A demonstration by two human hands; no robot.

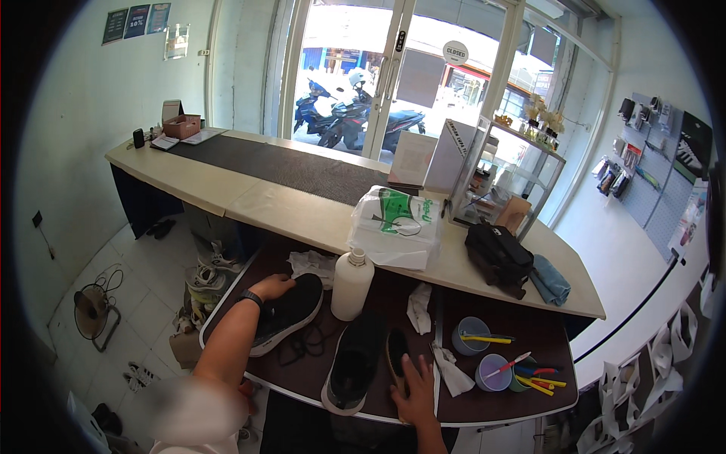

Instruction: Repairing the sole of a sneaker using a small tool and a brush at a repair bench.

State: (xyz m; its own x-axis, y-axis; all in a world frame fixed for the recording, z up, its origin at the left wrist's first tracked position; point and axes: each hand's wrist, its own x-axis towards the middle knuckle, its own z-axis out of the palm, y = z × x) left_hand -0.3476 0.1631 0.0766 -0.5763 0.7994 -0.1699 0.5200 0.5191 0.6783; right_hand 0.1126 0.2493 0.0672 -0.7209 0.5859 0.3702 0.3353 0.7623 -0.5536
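My left hand [272, 288], with a dark watch on the wrist, grips the upper of a black sneaker [304, 299] with a pale sole, on the dark tabletop at left. Its fingertips are partly hidden. A second black sneaker [354, 356] stands in the middle, toe pointing away from me. Just right of it lies a narrow brush [394, 349] with a light wooden edge. My right hand [414, 392] rests at the brush's near end, fingers spread. Dark shoelaces [301, 346] lie loose between the sneakers. A white bottle [352, 286] without a cap stands behind them.
Cups [470, 337] with coloured-handled tools stand at right, beside crumpled white tissues [452, 371]. A long cream counter [287, 204] behind bears a plastic-wrapped package [398, 227], a black bag [499, 257] and a glass case [507, 170]. Shoes [204, 280] and a fan [92, 310] are on the left floor.
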